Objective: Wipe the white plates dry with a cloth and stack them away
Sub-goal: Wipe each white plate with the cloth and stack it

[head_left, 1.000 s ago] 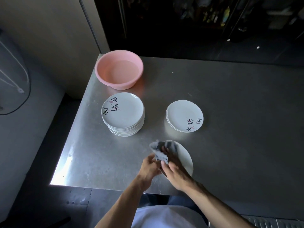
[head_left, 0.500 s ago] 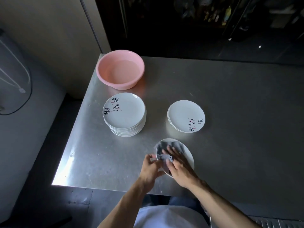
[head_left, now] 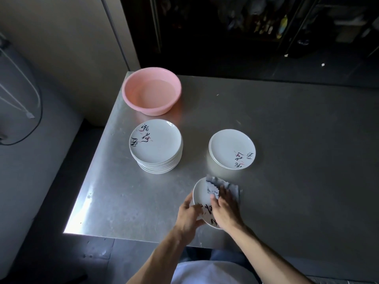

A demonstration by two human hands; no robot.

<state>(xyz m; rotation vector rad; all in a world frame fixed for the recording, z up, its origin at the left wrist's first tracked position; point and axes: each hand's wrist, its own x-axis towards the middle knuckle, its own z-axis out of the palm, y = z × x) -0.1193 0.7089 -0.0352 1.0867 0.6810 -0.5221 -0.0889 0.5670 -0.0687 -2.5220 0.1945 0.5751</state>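
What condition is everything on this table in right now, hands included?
Pink basin, upright, seemingly with a little water.
Tall plate stack, face up, untouched beside the basin.
Short plate stack, face up, right of the tall one.
Held plate, gripped at its rim by the left hand, half covered by cloth.
Grey cloth, pressed on the plate under the right hand.
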